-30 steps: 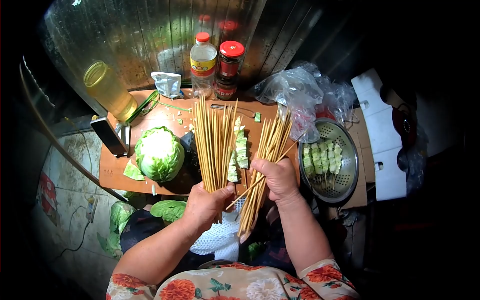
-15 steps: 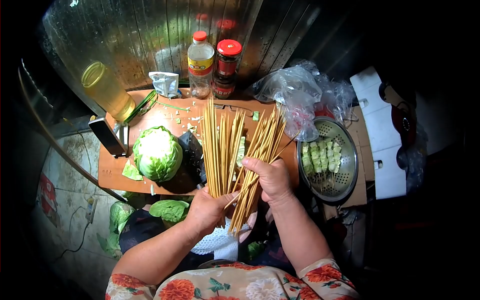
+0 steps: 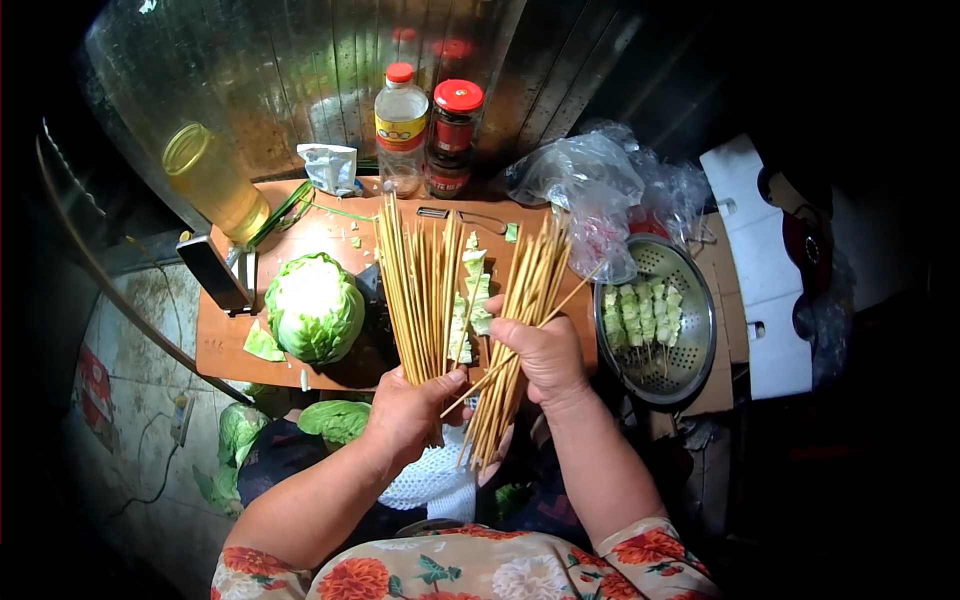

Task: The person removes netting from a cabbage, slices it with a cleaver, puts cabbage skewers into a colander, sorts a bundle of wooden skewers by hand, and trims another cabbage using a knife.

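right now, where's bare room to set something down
Small patches: the table's near left corner, bordered by phone and cabbage scrap; the colander's far end, between plastic bag and skewers. Crowded: mid table, around both stick bundles.

The left hand (image 3: 408, 412) holds one bundle of sticks (image 3: 408, 290), the right hand (image 3: 545, 352) a second bundle (image 3: 532, 270); the single sticks are too many for counting. At three o'clock is one colander (image 3: 655, 262) with four or five loaded skewers (image 3: 647, 312), I cannot tell exactly. Between the bundles, at least two food-loaded sticks (image 3: 477, 290) show. One cabbage head (image 3: 315, 305) is at nine o'clock, one bottle (image 3: 401, 140) at eleven.
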Motion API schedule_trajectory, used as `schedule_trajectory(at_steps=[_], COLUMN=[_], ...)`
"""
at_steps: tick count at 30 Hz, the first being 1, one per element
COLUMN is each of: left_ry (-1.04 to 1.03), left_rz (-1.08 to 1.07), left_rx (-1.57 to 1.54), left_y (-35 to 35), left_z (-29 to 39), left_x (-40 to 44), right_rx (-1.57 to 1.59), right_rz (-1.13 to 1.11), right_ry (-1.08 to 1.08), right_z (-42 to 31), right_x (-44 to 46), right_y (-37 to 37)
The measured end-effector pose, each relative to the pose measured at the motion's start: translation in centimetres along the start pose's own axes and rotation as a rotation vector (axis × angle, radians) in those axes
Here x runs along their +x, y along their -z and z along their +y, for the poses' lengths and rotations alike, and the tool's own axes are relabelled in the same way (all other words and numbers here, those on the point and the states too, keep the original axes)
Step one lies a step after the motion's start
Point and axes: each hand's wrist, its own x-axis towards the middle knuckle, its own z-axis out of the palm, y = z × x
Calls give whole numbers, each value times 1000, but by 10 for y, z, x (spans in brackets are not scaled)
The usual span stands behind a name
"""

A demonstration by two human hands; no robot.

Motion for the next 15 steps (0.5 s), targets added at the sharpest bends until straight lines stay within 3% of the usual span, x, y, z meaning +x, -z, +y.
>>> schedule_trajectory(at_steps=[5, 15], left_ry=[-13, -3], left_rz=[-5, -57], left_rx=[189, 194], left_y=[-1, 2], left_z=[-7, -9], left_x=[0, 0], right_rx=[28, 49], right_rz=[-77, -63], right_ry=[-104, -94], right_z=[8, 7], right_x=[-2, -5], right_y=[-1, -3])
